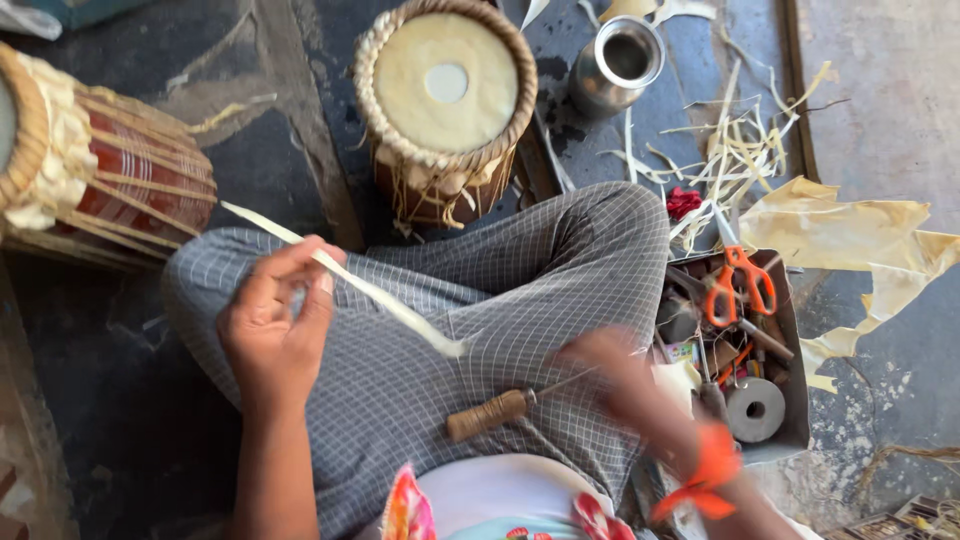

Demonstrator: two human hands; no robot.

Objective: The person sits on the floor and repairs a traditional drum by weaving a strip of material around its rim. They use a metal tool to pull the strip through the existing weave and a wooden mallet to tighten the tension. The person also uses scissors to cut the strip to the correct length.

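My left hand (275, 325) pinches a long pale hide strip (375, 295) that runs from upper left across my lap to a loose end near my knee. My right hand (625, 385) is blurred over my right thigh, with an orange band at the wrist; whether it holds anything I cannot tell. An awl with a cord-wrapped wooden handle (490, 413) lies on my checked grey trousers, its thin metal shaft pointing toward my right hand. A small upright drum (445, 105) with a pale skin head stands just beyond my knees.
A red laced drum (110, 170) lies at far left. A metal cup (620, 62) stands beyond the small drum. A metal tray (790, 420) at my right holds orange-handled scissors (738, 285), tools and a grey disc. Pale hide scraps and a sheet (850, 235) litter the dark floor.
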